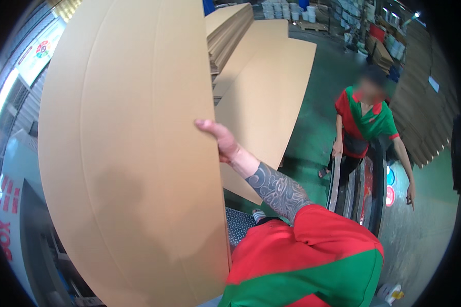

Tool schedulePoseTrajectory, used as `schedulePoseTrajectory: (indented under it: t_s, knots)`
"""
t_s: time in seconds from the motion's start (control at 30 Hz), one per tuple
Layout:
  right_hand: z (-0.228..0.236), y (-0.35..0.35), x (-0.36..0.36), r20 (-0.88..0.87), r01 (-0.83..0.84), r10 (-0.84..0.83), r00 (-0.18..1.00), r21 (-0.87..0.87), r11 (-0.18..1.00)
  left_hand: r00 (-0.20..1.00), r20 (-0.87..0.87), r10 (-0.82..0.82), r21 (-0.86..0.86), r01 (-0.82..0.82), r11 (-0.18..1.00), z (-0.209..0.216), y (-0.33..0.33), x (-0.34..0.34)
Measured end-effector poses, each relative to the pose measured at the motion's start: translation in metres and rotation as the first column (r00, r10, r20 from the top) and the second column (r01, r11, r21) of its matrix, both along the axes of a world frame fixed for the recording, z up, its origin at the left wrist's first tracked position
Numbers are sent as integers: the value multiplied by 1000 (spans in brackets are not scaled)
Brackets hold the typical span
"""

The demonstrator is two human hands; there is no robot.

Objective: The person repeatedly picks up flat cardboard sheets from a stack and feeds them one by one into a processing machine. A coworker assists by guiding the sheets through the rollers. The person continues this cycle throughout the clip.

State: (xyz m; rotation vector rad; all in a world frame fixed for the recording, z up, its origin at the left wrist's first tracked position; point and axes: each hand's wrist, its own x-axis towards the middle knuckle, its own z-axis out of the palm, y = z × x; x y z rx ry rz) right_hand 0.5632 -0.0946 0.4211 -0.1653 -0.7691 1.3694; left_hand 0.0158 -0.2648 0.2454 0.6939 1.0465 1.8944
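"Green floor is seen behind, with a pile of cardboard and white buckets set farther back. What is held up front?"

"One big cardboard sheet, by which the left and middle of the view are filled. Its right edge is gripped by the right hand."

"How is it gripped?"

"It is pinched: the thumb is laid over the near face, and the fingers are tucked behind the edge, mostly hidden. The left hand is not shown, so its grip cannot be told."

"Which step is in hand, then?"

"Carrying or steadying one sheet, it may be judged; which of the two cannot be settled. Another wide sheet is seen laid out next to the pile."

"And what is called for by the next move?"

"Firm support on both edges, probably, since so broad a panel could easily be bent. Room should also be kept on the right, where a co-worker is seen, by whom one hand is rested on a grey rail."
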Motion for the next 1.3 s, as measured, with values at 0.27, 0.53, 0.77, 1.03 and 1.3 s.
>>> schedulePoseTrajectory:
  t_s: [0.27, 0.53, 0.77, 1.03, 1.3]
  knots:
    - [-23, 10, -91, 396, -78, 133, 909, -153, 985, 901, 381, 206, -151, -159, 976, -77, -160, -16]
    - [-39, 3, -246, 638, -266, 353, 685, -233, 936, 729, 498, 471, -387, -299, 872, -139, -276, -11]
    - [-120, 11, -387, 750, -313, 530, 397, -432, 846, 607, 528, 594, -561, -276, 781, -207, -363, -4]
    - [-174, 9, -533, 860, -311, 503, 83, -457, 833, 345, 650, 677, -620, -275, 735, -285, -391, 24]
    - [-167, 64, -638, 944, -337, 330, 6, -309, 889, 397, 540, 742, -720, -238, 652, -259, -319, -9]
